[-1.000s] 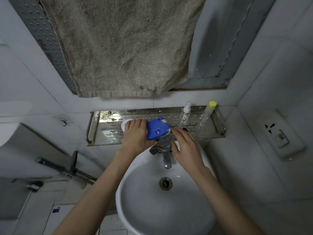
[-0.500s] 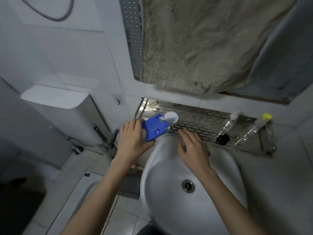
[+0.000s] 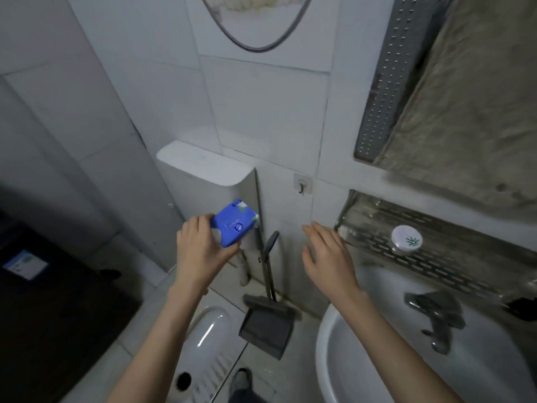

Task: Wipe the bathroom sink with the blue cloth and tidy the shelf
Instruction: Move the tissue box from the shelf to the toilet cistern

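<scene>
Packet (image 3: pixel 234 225) gripped in my left hand (image 3: pixel 200 251)
Fingers (image 3: pixel 200 225) clamped round its end; it looks light, soft, probably tissues, so squeeze gently. Right hand (image 3: pixel 328 257) empty, fingers spread.

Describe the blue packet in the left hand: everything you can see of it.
The blue packet is a small, soft-looking block in glossy blue wrap, with a round white logo and small lettering on its face and white-green patches at its upper corners. It is tilted and held in the air. The left hand grips its lower left end, fingers curled round it; nothing else touches it. Behind it stands the white cistern.
</scene>
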